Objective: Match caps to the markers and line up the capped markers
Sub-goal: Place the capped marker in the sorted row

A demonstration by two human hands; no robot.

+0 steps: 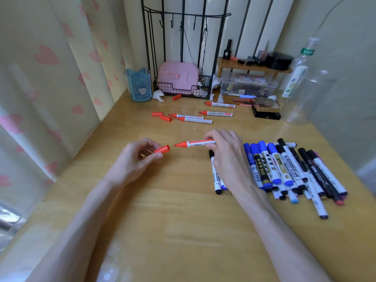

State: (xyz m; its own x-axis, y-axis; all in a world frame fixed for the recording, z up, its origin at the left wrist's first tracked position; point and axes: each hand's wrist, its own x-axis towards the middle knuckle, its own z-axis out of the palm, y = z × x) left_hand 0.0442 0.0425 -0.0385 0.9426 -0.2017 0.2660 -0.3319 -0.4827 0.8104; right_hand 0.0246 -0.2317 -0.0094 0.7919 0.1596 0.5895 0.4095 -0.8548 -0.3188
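My left hand (pixel 135 158) pinches a red cap (pixel 162 149), its open end facing right. My right hand (pixel 227 154) holds an uncapped red marker (pixel 193 143) level above the wooden desk (pixel 154 210), its tip pointing left at the cap, a small gap between them. Farther back lie several uncapped red markers (pixel 195 118) and three loose red caps, one (pixel 157 113) beside another (pixel 165 118) and a third (pixel 176 96) by the wire rack. A row of capped blue and black markers (pixel 284 169) lies to the right, partly under my right wrist.
A blue pen cup (pixel 139 84) stands back left. A black wire rack (pixel 183 88) with a pink case sits at the back. A clear storage box (pixel 248 86), small wooden shelf (pixel 252 67) and clear bottle (pixel 301 82) crowd the back right. A curtain hangs at left.
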